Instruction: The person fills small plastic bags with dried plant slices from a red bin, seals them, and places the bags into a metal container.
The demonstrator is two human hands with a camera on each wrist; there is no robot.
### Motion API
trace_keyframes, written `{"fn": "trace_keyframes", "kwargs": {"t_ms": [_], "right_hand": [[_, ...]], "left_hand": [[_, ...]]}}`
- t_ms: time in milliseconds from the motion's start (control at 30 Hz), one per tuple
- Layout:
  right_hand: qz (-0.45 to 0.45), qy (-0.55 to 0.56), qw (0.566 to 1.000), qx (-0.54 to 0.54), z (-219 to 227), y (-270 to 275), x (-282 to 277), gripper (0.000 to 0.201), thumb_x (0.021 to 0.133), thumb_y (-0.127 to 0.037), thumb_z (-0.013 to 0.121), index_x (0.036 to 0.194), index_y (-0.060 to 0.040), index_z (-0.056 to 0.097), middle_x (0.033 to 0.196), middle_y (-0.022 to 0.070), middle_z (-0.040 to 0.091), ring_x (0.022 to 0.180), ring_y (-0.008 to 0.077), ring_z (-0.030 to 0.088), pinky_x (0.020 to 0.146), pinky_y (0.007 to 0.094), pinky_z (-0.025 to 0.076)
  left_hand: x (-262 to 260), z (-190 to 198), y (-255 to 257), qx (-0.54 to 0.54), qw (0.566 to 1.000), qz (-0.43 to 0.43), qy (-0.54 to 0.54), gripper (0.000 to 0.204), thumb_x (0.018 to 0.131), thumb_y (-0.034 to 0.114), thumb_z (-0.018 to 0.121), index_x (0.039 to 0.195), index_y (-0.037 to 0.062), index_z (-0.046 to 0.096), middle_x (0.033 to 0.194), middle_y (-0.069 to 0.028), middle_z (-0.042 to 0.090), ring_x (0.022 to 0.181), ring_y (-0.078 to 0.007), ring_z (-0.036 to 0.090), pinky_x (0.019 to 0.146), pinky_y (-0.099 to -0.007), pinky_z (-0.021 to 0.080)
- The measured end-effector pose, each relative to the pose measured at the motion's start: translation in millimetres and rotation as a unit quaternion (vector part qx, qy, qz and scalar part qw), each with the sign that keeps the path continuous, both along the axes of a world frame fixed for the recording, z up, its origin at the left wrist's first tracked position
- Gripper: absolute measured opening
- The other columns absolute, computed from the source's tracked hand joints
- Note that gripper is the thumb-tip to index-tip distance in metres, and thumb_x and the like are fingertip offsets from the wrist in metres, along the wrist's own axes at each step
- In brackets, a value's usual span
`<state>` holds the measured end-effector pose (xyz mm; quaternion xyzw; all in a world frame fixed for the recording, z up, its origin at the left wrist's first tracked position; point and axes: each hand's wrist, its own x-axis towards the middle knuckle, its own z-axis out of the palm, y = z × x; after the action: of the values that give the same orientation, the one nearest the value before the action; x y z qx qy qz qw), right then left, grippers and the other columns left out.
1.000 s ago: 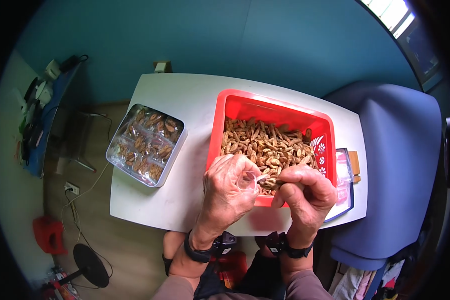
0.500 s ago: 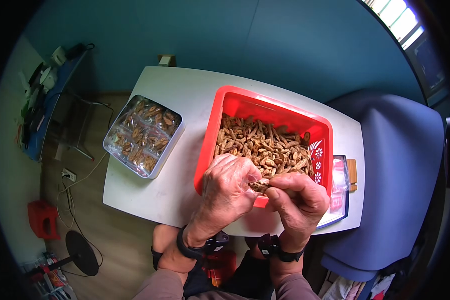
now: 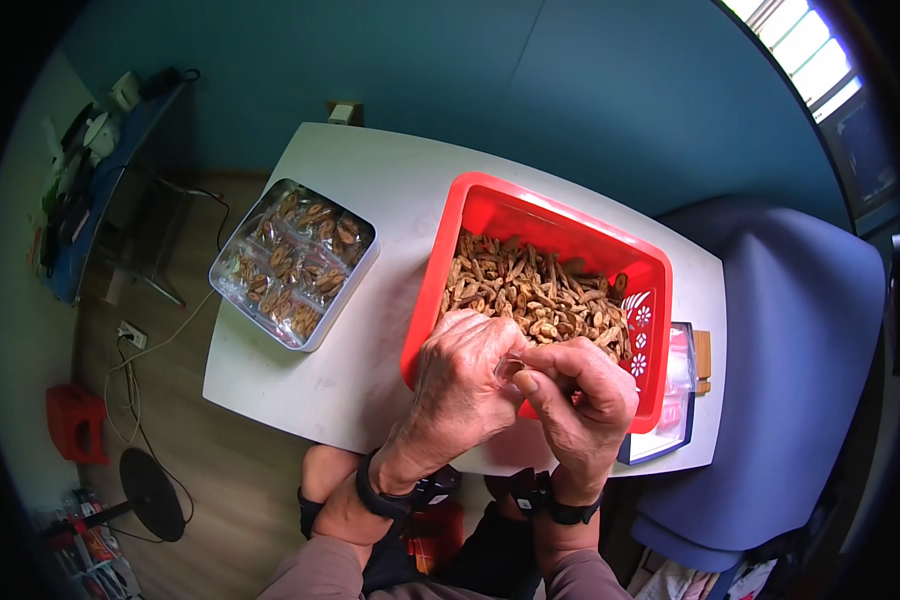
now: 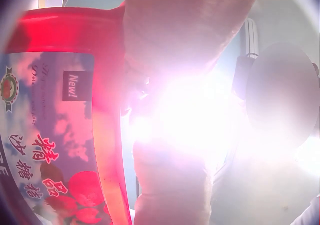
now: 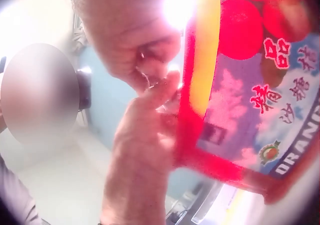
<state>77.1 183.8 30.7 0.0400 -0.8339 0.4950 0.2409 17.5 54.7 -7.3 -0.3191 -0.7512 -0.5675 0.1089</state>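
My left hand point(image 3: 465, 375) holds a small clear plastic bag point(image 3: 508, 368) over the near rim of the red basket point(image 3: 416, 330). Facing it, my right hand point(image 3: 588, 392) has its thumb and curled fingers pinched together at the bag's mouth. Inside the basket lies a heap of dried brown slices point(image 3: 535, 295). What the bag contains is mostly hidden behind the fingers. Strong glare washes out the hand in the left wrist view. In the right wrist view, fingertips point(image 5: 165, 87) of the two hands meet close beside the basket's printed label point(image 5: 240, 100).
A metal tin point(image 3: 346, 300) of filled clear packets stands on the left of the white table point(image 3: 300, 395). Right of the basket lies a tray point(image 3: 685, 425) with pink-marked plastic bags, next to a wooden block point(image 3: 703, 362). A covered blue-grey piece point(image 3: 770, 400) borders the table's right side.
My right hand has moved left to the bag's mouth. The slices it held out a second ago are now mostly out of sight between the hands. My left hand keeps holding the bag.
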Motion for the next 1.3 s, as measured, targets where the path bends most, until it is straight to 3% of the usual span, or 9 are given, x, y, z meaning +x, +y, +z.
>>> {"fn": "trace_keyframes", "kwargs": {"t_ms": [200,267,400,467,633,800,1233,1300], "right_hand": [[-0.024,0.019,0.999,-0.008,4,0,3,0.015,0.077,0.002,0.079,0.090,0.0041,0.072,0.074,0.0056,0.065,0.063,0.0110,0.055,0.056,0.0236,0.040],[-0.017,0.034,0.999,-0.013,3,5,6,0.020,0.076,0.004,0.080,0.095,0.0008,0.073,0.076,0.0085,0.067,0.061,0.0160,0.060,0.056,0.0282,0.046],[-0.007,0.058,0.998,-0.006,1,7,3,0.022,0.075,0.004,0.079,0.096,-0.0006,0.074,0.074,0.0078,0.066,0.061,0.0171,0.060,0.055,0.0292,0.045],[0.021,-0.019,0.999,0.044,2,8,3,0.023,0.075,0.002,0.079,0.097,-0.0031,0.075,0.071,0.0071,0.063,0.059,0.0187,0.060,0.054,0.0304,0.045],[0.025,0.001,0.998,0.066,-1,9,2,0.023,0.075,-0.002,0.080,0.097,-0.0060,0.076,0.069,0.0069,0.061,0.058,0.0200,0.058,0.052,0.0315,0.044],[0.054,-0.047,0.995,0.075,6,10,4,0.017,0.075,-0.007,0.082,0.091,-0.0062,0.076,0.067,0.0061,0.060,0.057,0.0203,0.058,0.051,0.0316,0.044],[0.045,-0.055,0.990,0.122,-2,12,4,0.012,0.079,-0.004,0.078,0.089,-0.0030,0.071,0.067,0.0086,0.061,0.057,0.0239,0.061,0.051,0.0350,0.046],[0.028,-0.021,0.995,0.094,-3,12,5,0.009,0.082,-0.001,0.075,0.089,-0.0017,0.069,0.069,0.0092,0.062,0.058,0.0247,0.061,0.053,0.0349,0.047]], "left_hand": [[2,1,0,0.002,1.000,0.012,-0.016,0.024,0.067,0.003,0.077,0.080,0.0069,0.057,0.074,-0.0093,0.060,0.076,-0.0327,0.061,0.076,-0.0425,0.045],[2,4,0,-0.008,1.000,0.012,-0.025,0.023,0.068,0.004,0.078,0.080,0.0070,0.058,0.075,-0.0091,0.061,0.076,-0.0325,0.061,0.077,-0.0425,0.045],[3,4,1,-0.018,0.999,0.022,-0.021,0.022,0.067,0.004,0.077,0.078,0.0074,0.058,0.074,-0.0085,0.060,0.076,-0.0321,0.061,0.076,-0.0425,0.045],[2,3,0,-0.030,0.999,0.019,-0.027,0.022,0.066,0.004,0.076,0.077,0.0076,0.058,0.073,-0.0083,0.060,0.075,-0.0321,0.061,0.076,-0.0425,0.045],[1,0,1,-0.032,0.999,0.015,-0.014,0.022,0.064,0.003,0.074,0.076,0.0079,0.056,0.072,-0.0080,0.059,0.074,-0.0323,0.060,0.074,-0.0424,0.044],[1,4,-2,-0.035,0.999,-0.008,-0.018,0.024,0.066,0.015,0.081,0.075,0.0070,0.059,0.072,-0.0078,0.058,0.076,-0.0320,0.059,0.074,-0.0408,0.045],[3,2,1,-0.076,0.997,0.005,-0.025,0.021,0.063,0.006,0.076,0.076,0.0072,0.060,0.072,-0.0085,0.059,0.076,-0.0337,0.059,0.076,-0.0413,0.045],[3,1,1,-0.071,0.997,0.002,-0.025,0.023,0.064,0.007,0.078,0.081,0.0075,0.062,0.075,-0.0080,0.062,0.079,-0.0330,0.061,0.079,-0.0408,0.046]]}}
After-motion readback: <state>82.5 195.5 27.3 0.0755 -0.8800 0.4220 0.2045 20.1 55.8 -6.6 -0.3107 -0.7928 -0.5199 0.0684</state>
